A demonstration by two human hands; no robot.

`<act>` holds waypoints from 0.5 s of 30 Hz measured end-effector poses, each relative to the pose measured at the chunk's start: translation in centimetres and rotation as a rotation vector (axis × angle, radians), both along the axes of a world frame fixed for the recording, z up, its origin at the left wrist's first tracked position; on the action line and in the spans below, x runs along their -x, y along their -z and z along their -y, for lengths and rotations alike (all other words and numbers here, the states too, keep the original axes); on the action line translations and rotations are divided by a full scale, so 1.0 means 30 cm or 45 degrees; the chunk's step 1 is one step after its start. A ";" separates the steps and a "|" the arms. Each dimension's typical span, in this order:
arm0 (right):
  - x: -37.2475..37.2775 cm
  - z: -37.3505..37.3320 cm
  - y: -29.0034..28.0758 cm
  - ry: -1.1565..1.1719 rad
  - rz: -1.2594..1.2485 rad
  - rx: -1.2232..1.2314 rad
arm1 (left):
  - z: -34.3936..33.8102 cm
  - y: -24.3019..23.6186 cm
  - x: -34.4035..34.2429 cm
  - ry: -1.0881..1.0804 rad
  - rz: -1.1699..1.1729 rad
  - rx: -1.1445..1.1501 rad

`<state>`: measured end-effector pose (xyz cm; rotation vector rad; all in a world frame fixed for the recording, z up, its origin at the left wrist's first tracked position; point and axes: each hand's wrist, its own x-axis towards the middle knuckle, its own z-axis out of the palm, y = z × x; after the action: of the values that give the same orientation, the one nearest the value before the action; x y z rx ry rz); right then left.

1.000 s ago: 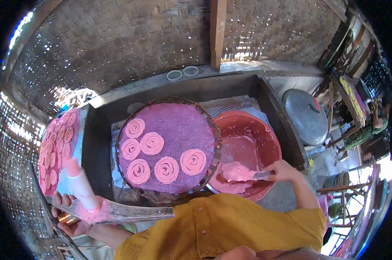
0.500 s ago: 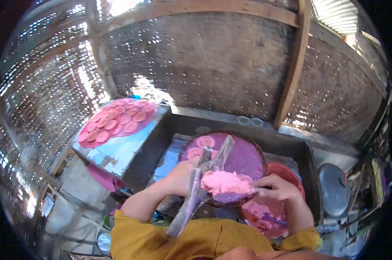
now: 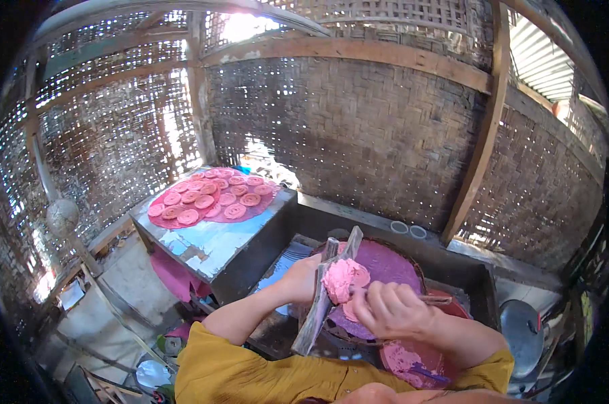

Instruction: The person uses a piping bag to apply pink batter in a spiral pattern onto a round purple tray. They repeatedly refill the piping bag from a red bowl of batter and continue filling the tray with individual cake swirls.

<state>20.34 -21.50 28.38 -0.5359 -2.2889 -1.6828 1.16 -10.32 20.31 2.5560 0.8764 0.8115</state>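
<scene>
My left hand [image 3: 298,278] is closed round a worn wooden tool [image 3: 310,321], made of a long bar with shorter pieces, tilted in front of my body. A lump of soft pink dough [image 3: 343,276] sits against its right side. My right hand [image 3: 400,311] forms a fist round a wooden stick [image 3: 436,299], whose end juts out to the right; the fist's left side is right by the dough. Beneath both hands lies a round tray covered with a purple sheet [image 3: 393,264]. A pink dough piece on it shows partly between the hands.
Several pink spiral dough discs [image 3: 203,201] lie on pink sheets on a table [image 3: 239,229] at the left. A red basin [image 3: 446,350] at the lower right holds pink dough and a purple utensil. A lidded grey pot [image 3: 521,337] stands farther right. Two small rings [image 3: 408,229] rest on the back ledge.
My right hand has moved from the dough's right edge to a fist round the stick. The dough lump looks more compact against the tool. The view has shifted, so the scene sits lower and farther right.
</scene>
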 end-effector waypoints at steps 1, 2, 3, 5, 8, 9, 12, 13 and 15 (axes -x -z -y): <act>-0.032 -0.015 0.008 -0.058 0.014 -0.017 | 0.008 -0.041 -0.005 -0.014 -0.034 0.026; -0.048 -0.005 -0.015 -0.023 -0.022 0.094 | 0.020 -0.068 0.008 -0.044 -0.062 0.048; -0.067 0.026 -0.056 0.015 -0.056 0.206 | -0.002 -0.041 0.030 -0.059 0.048 0.089; -0.117 0.070 -0.104 0.067 -0.220 0.338 | -0.026 -0.024 0.083 -0.082 0.151 0.180; -0.165 0.119 -0.160 0.080 -0.627 0.245 | -0.050 -0.034 0.143 -0.171 0.063 -0.021; -0.155 0.108 -0.173 0.038 -0.674 0.225 | -0.039 -0.024 0.118 -0.209 0.123 0.000; -0.134 0.052 -0.154 0.051 -0.489 0.323 | -0.013 -0.021 0.069 -0.168 0.145 0.013; -0.132 0.049 -0.155 0.062 -0.472 0.338 | -0.012 -0.026 0.073 -0.191 0.112 0.012; -0.121 0.040 -0.143 0.060 -0.373 0.390 | 0.007 -0.059 0.061 -0.223 0.011 -0.015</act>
<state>23.96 -22.69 32.66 -0.8435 -2.3350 -1.1808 -0.67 -10.52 22.09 2.5099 1.1075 0.8785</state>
